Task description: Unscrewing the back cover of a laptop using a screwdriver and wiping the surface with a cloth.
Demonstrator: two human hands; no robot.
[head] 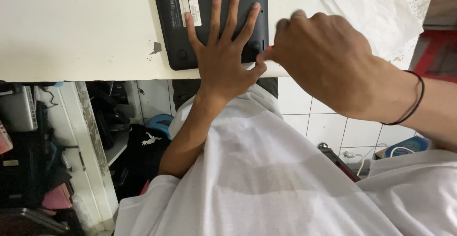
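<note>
The left hand is pressing flat, fingers spread, on the upturned black laptop at the table edge, steadying it, while the right hand is clenching what seems an orange-handled screwdriver at its corner.

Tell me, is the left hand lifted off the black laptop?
No, the left hand lies flat with fingers spread on the upturned black laptop.
</note>
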